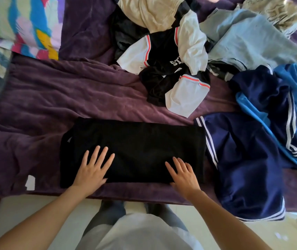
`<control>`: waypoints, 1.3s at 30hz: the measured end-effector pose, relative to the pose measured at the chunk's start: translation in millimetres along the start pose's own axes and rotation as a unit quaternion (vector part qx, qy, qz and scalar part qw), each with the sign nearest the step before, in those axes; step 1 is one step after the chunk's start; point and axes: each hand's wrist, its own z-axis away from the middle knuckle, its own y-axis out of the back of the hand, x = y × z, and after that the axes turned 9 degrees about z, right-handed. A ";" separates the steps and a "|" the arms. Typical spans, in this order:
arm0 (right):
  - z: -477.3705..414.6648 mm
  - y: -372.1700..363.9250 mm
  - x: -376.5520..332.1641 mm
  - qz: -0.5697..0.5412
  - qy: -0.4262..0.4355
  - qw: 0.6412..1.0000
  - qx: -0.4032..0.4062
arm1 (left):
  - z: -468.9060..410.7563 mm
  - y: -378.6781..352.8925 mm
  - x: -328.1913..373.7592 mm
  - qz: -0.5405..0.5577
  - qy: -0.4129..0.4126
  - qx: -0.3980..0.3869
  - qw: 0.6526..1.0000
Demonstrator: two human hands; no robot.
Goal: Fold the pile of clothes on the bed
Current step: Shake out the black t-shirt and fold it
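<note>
On bed (54, 98): 2 hands (91, 168) (182, 175) flat on 1 blk garment (136, 141)

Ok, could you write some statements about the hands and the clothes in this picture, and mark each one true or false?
1. The left hand and the right hand both lie flat on the black garment. True.
2. The right hand grips the navy jacket. False: it rests open on the black garment, and no hand touches the navy jacket.
3. The black garment lies as a flat rectangle near the bed's front edge. True.
4. All the clothes are already folded. False: a crumpled pile lies behind the black garment.
5. The cover on the bed is purple. True.
</note>
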 end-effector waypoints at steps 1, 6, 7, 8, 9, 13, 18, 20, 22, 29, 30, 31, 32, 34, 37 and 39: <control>-1.2 -0.5 -1.5 -0.006 -0.001 1.000 -0.011 | -0.7 -0.4 0.9 -0.001 0.007 -0.005 1.000; -9.6 -5.9 -1.8 -0.016 -0.001 0.999 -0.032 | -9.0 -2.5 -0.7 0.015 0.018 0.010 1.000; -11.6 -8.1 -1.4 -0.015 0.003 0.999 -0.036 | -11.1 -1.9 -1.0 0.018 0.022 0.010 1.000; -13.1 -9.8 -0.1 -0.014 0.007 0.999 -0.041 | -12.5 -1.9 -1.4 0.022 0.025 0.012 0.999; -14.0 -11.3 1.5 -0.009 0.010 0.999 -0.046 | -13.2 -2.2 -1.9 0.024 0.026 0.011 0.999; -15.1 -15.9 2.3 0.010 0.017 0.999 -0.044 | -11.4 -8.8 -4.2 0.021 0.026 0.009 0.999; -22.3 -21.3 -3.6 0.029 0.011 0.999 -0.009 | -11.2 -9.6 -4.4 0.014 0.013 0.008 1.000; -21.5 -19.9 -1.0 0.024 0.012 0.999 0.026 | -9.9 -10.4 -3.4 0.013 0.014 0.009 1.000; -19.7 -18.3 4.4 0.012 0.015 0.998 0.068 | -8.5 -11.9 -3.0 0.017 0.013 0.013 1.000; -11.7 -2.7 16.7 -0.051 -0.001 0.990 0.133 | -7.8 -11.6 0.3 0.008 0.016 0.047 0.999; -11.4 0.9 17.8 -0.061 -0.009 0.989 0.133 | -8.3 -10.8 -1.6 0.008 0.013 0.057 0.998; -10.6 6.9 18.9 -0.071 -0.020 0.989 0.127 | -9.0 -9.6 -4.6 0.012 0.008 0.068 0.998; -9.5 13.2 20.3 -0.074 -0.029 0.989 0.125 | -9.8 -7.7 -8.1 0.018 -0.001 0.079 0.997; -8.8 23.0 25.6 -0.095 -0.049 0.989 0.107 | -12.6 0.4 -17.2 0.039 -0.030 0.102 0.994; -11.0 37.2 35.5 -0.139 -0.070 0.985 0.076 | -18.1 15.7 -32.2 0.107 -0.070 0.131 0.983; -12.1 50.8 41.5 -0.159 -0.069 0.982 0.074 | -21.0 27.0 -38.7 0.175 -0.065 0.121 0.975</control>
